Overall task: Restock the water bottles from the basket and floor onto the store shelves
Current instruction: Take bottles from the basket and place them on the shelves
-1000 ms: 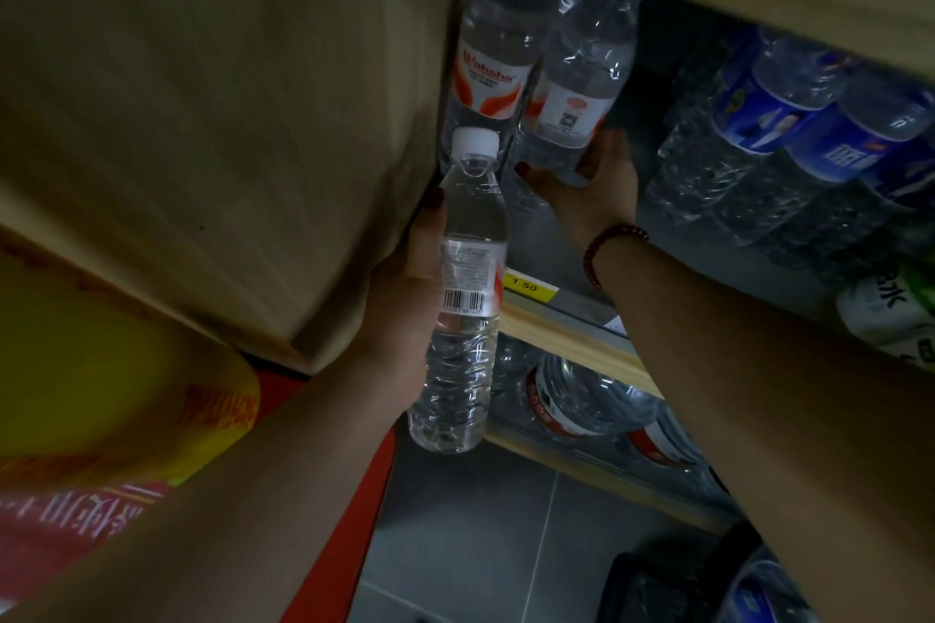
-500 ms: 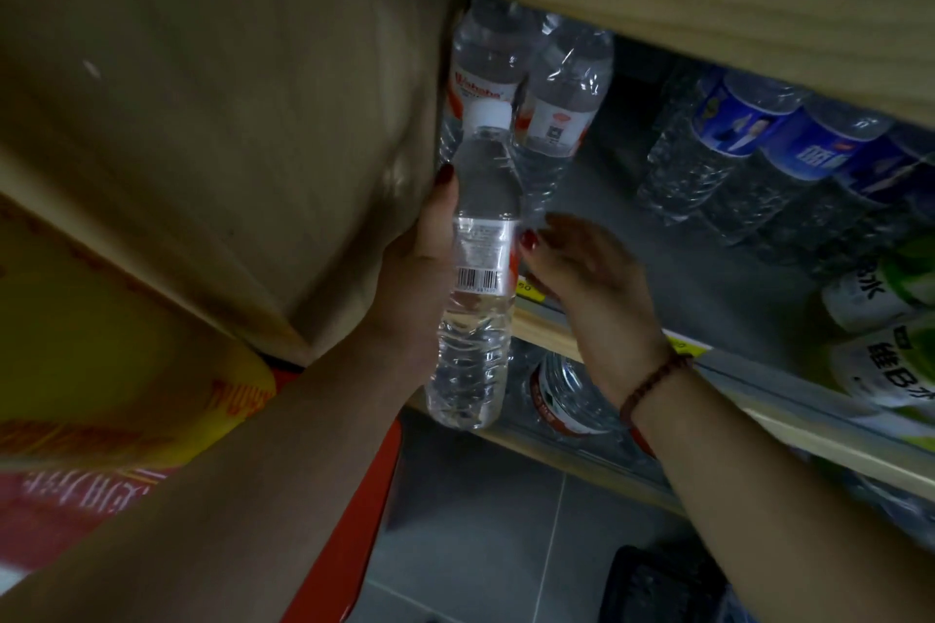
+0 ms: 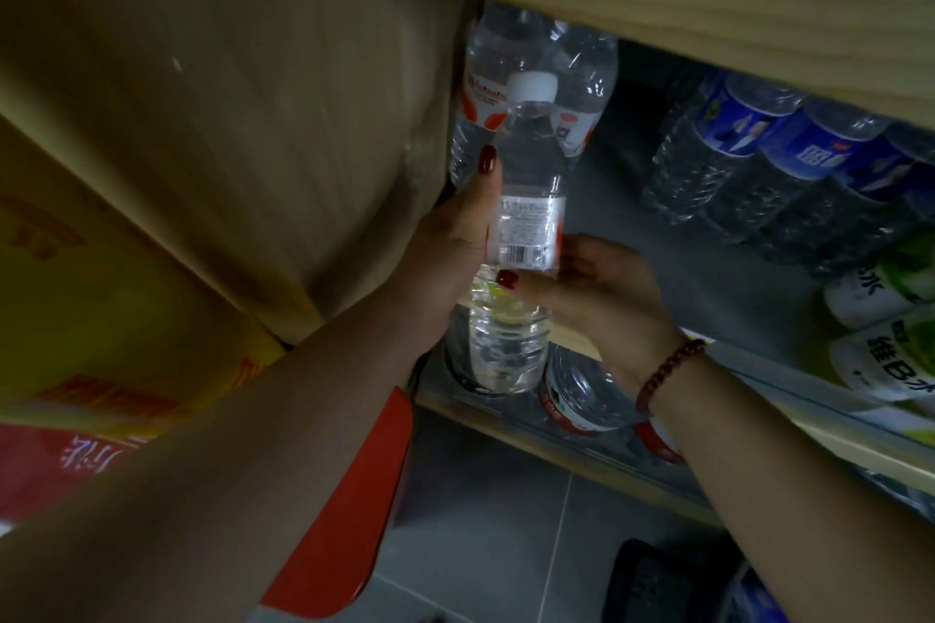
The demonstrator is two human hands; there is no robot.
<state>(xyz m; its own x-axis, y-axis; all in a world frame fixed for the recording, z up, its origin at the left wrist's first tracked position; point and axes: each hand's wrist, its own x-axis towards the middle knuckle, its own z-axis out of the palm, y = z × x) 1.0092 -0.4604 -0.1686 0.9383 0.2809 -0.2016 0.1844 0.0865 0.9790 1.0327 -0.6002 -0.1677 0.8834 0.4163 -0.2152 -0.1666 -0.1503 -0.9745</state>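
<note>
Clear water bottle (image 3: 526, 197), white cap, red/white barcode label, upright at shelf's (image 3: 698, 278) front-left edge; 2 similar bottles (image 3: 493, 66) stand at back-left corner.

Red script on the white label of the rear shelf bottle (image 3: 480, 66), partly hidden, begins "Wahah". The label of the held bottle (image 3: 528, 228) bears a barcode and fine print too small to read. The lower white-and-green bottle (image 3: 890, 369) reads "维B水", the upper white-and-green bottle (image 3: 870, 288) "水"
</note>
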